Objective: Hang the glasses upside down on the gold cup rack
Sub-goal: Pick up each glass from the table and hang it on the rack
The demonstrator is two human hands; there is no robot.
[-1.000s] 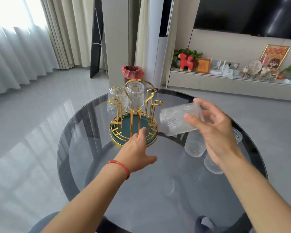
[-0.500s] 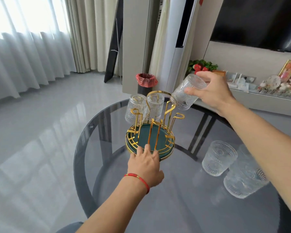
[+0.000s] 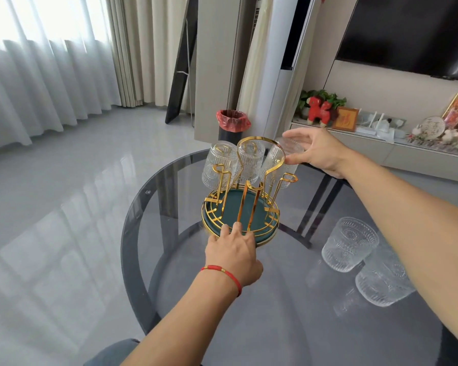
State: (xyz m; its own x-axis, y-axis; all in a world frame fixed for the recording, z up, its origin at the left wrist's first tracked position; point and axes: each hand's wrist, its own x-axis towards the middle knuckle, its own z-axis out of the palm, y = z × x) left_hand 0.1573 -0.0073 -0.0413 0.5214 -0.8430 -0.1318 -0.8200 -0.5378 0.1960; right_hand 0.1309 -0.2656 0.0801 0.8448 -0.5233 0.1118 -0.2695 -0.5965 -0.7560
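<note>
The gold cup rack (image 3: 259, 202) with a green round tray stands on the dark glass table (image 3: 275, 313). Two ribbed glasses hang upside down on its far pegs, one at the left (image 3: 217, 165) and one in the middle (image 3: 250, 162). A third ribbed glass (image 3: 275, 165) sits upside down over the right far peg, and my right hand (image 3: 317, 151) still holds its base with fingers and thumb. My left hand (image 3: 233, 252) presses its fingertips on the tray's near rim. Two more glasses rest on the table at the right, one upright (image 3: 349, 244) and one partly behind my right forearm (image 3: 381, 283).
Gold pegs at the rack's front and right stand bare. Beyond the table are a black bin with a red bag (image 3: 232, 125), a white column unit, a low shelf with ornaments (image 3: 381, 128) and a wall television. Curtains line the left side.
My right hand has lowered the glass, mouth down, over the right far peg. My left hand has stayed on the tray's near rim. The camera has shifted closer.
</note>
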